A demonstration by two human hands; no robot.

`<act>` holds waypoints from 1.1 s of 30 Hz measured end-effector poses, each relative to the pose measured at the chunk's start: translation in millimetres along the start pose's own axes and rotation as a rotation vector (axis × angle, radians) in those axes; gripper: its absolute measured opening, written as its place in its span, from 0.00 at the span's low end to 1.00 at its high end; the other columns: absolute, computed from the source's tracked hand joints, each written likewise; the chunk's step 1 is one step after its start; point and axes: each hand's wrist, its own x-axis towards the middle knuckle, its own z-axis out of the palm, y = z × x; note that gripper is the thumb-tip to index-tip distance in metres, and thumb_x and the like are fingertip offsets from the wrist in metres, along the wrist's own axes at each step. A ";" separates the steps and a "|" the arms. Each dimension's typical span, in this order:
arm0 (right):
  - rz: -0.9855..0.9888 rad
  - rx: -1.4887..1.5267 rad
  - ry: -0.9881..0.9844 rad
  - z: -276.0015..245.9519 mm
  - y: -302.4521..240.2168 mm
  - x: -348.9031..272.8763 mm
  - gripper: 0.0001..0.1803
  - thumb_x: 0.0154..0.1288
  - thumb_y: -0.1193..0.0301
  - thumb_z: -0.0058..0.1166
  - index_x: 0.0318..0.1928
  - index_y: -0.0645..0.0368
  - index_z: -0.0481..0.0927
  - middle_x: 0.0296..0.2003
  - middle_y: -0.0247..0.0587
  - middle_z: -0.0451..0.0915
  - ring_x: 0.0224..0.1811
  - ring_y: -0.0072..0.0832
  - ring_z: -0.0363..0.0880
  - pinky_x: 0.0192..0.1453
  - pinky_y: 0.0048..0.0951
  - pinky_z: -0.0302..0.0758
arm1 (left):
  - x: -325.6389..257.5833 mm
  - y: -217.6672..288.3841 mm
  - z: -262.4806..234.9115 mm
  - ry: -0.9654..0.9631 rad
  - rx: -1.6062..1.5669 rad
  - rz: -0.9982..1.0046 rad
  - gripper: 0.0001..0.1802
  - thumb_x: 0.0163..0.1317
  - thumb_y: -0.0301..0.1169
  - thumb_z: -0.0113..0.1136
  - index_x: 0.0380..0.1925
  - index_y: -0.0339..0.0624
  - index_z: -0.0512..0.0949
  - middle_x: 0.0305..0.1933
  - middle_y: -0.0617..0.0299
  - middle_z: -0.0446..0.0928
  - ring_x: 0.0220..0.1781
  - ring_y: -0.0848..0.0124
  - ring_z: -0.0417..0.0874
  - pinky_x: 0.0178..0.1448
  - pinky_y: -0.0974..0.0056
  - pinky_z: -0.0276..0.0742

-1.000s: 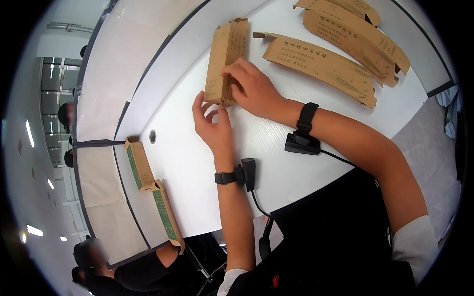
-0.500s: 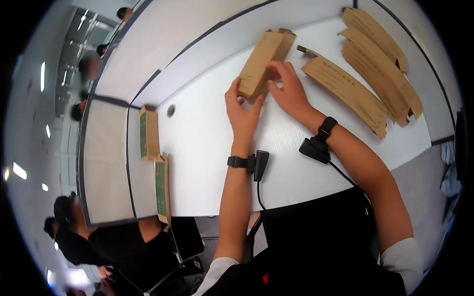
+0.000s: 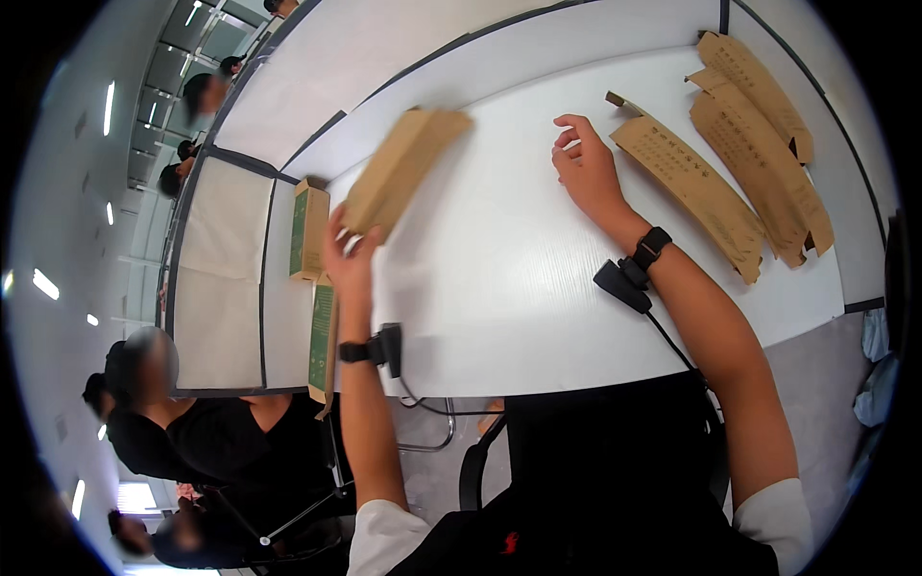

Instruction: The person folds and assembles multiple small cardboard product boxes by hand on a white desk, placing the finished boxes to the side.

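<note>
My left hand grips the near end of a long brown cardboard box, which is tilted and slightly blurred over the left part of the white table. Over the middle of the table hangs my right hand, its fingers loosely curled and apart, with nothing in them. Just right of it lies a flattened brown carton with dark print. Farther right, several more flattened cartons overlap. Two folded-up boxes with green sides stand along the left partition, a farther box and a nearer box.
Low pale partitions with dark edging border the white table on the left, back and right. Black devices with cables are strapped to both my wrists. A person in black sits beyond the left partition.
My left hand has carried the brown box leftward, away from the middle of the table. My right hand has let go of the box and stays near the middle.
</note>
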 end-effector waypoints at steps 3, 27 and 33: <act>-0.001 0.003 0.021 1.4 3.0 2.5 0.20 0.67 0.77 0.56 0.59 0.55 0.74 0.36 0.38 0.79 0.32 0.26 0.81 0.37 0.30 0.78 | 8.8 5.1 -68.4 0.164 0.075 -0.059 0.35 0.62 0.23 0.70 0.69 0.38 0.70 0.62 0.54 0.77 0.59 0.65 0.80 0.61 0.62 0.78; 0.033 0.086 -0.105 6.1 11.3 6.7 0.10 0.72 0.77 0.52 0.51 0.59 0.78 0.34 0.31 0.75 0.29 0.16 0.76 0.33 0.21 0.75 | -71.1 -27.0 -192.3 -0.200 0.892 -0.470 0.60 0.49 0.53 0.78 0.76 0.34 0.60 0.73 0.32 0.64 0.75 0.40 0.67 0.73 0.44 0.70; 0.081 0.081 -0.109 -0.8 9.6 5.0 0.07 0.71 0.75 0.53 0.47 0.61 0.78 0.31 0.31 0.77 0.30 0.18 0.77 0.36 0.22 0.76 | -77.7 -43.5 -189.7 -0.187 0.745 -0.451 0.59 0.48 0.49 0.79 0.74 0.29 0.60 0.68 0.31 0.71 0.68 0.43 0.76 0.70 0.52 0.74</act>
